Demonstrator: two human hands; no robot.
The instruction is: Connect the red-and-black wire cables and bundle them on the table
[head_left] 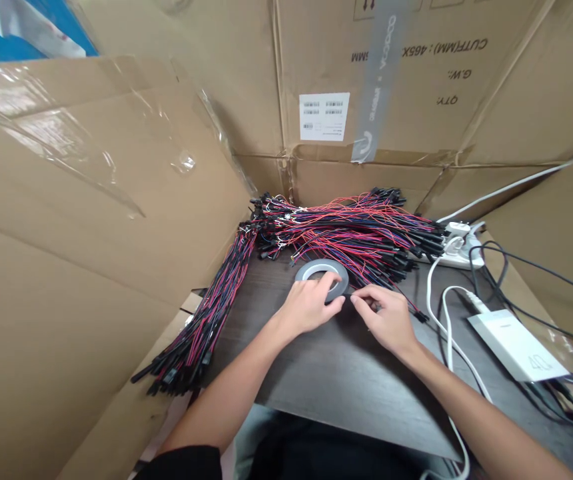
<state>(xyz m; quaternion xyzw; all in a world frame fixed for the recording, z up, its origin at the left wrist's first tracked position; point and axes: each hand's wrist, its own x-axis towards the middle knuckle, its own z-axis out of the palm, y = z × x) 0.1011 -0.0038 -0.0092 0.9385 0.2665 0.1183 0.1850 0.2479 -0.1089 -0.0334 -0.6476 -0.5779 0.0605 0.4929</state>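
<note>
A roll of grey tape (343,280) with a pale core lies on the dark tabletop in front of the wire pile. My left hand (309,305) grips its near side, index finger over the ring and thumb at the near edge. Just right of the roll, my right hand (386,319) is closed in a pinch, thumb against index finger. A short dark strip seems to run from the roll to those fingertips; what else they hold is hidden. Behind both hands is a big heap of red, blue and black wire harnesses (336,233) with black connectors.
Another wire bundle (216,300) hangs over the table's left edge. At right are a white power strip (459,257), a white charger box (516,343) and looping white and black cables. Cardboard walls (91,220) enclose the left, back and right.
</note>
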